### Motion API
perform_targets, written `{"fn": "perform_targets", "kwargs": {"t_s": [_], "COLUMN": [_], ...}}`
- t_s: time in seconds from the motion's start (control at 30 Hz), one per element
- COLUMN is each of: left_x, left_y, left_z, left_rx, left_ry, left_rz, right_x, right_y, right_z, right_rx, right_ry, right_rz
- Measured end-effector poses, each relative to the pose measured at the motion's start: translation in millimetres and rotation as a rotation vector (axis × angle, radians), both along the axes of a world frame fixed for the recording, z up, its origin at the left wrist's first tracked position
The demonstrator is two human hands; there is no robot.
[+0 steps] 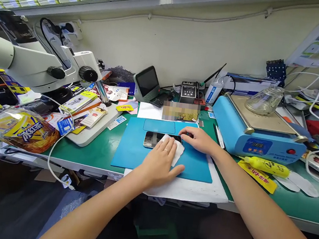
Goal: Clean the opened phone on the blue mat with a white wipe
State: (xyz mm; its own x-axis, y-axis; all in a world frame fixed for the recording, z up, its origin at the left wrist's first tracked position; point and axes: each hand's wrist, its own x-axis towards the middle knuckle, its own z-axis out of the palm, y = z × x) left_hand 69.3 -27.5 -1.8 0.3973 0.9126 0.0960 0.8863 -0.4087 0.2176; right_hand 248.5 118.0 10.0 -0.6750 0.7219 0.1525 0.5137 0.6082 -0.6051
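A smartphone (149, 140) with a dark, shiny face lies flat on a blue mat (131, 155). Across its right part is spread a white tissue (179, 153). My left hand (164, 157), with a ring on one finger, presses the tissue down with flat fingers, its thumb held apart. At the phone's right end, my right hand (196, 139) rests with bent fingers and thumb against the edge, steadying it. Both hands hide much of the phone's right half.
White paper (197, 191) sticks out under the mat. A blue heating machine (234, 133) bearing a glass jar (264, 100) stands right, near a yellow tube (271, 166). Left are a microscope (66, 68) and a tea bottle (25, 131). A small screen (146, 82) stands behind.
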Motion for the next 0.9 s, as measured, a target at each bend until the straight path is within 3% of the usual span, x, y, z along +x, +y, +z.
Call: {"fn": "perform_targets", "kwargs": {"t_s": [0.1, 0.2, 0.33, 0.47, 0.6, 0.73, 0.8, 0.9], "left_x": [-31.4, -46.7, -17.7, 8.7, -23.9, -54.5, -43.8, -4.9], "left_y": [-3.4, 15.0, 33.8, 9.5, -12.0, 8.4, 24.4, 38.1], "left_z": [-2.8, 0.1, 5.1, 1.4, -3.0, -1.8, -1.2, -1.5], "left_rx": [0.029, 0.019, -0.021, 0.012, 0.022, 0.01, 0.009, 0.018], "left_ry": [0.036, 0.094, 0.086, 0.029, 0.043, 0.096, 0.095, 0.039], "left_rz": [0.042, 0.094, 0.067, -0.054, -0.019, 0.16, 0.169, 0.079], "right_x": [-1.2, -3.6, -3.7, -0.1, 0.3, -2.5, -3.1, -2.2], "right_y": [1.1, 2.9, 3.4, 2.4, 2.9, 4.0, 4.2, 3.7], "right_z": [0.0, 1.0, 2.1, 0.3, -1.2, -0.6, -0.3, 0.6], "right_rx": [0.011, 0.012, -0.01, -0.023, 0.008, 0.023, 0.019, 0.005], "right_ry": [-0.006, -0.019, -0.011, 0.01, 0.002, -0.023, -0.018, 0.012], "right_rz": [0.013, 0.021, 0.01, -0.016, 0.006, 0.007, 0.008, 0.022]}}
